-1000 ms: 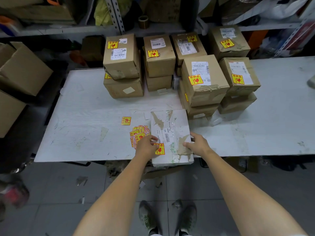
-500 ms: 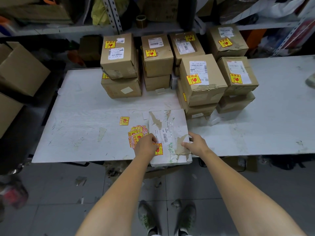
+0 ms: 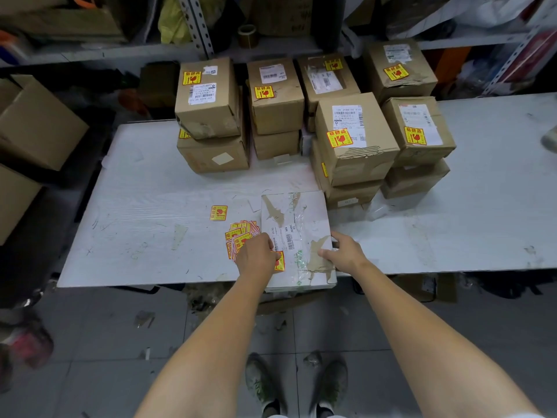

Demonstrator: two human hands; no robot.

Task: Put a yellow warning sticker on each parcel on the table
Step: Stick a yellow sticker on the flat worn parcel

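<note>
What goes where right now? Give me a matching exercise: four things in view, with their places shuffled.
Things
1. white parcel
2. sticker pile
3. single sticker
4. tape roll

Places
a. on the shelf behind the table
b. at the table's near edge, under the left hand and right hand
c. alone on the table, beyond the pile
d. just left of the white parcel

Pairs: 1-b, 2-d, 3-c, 4-a
</note>
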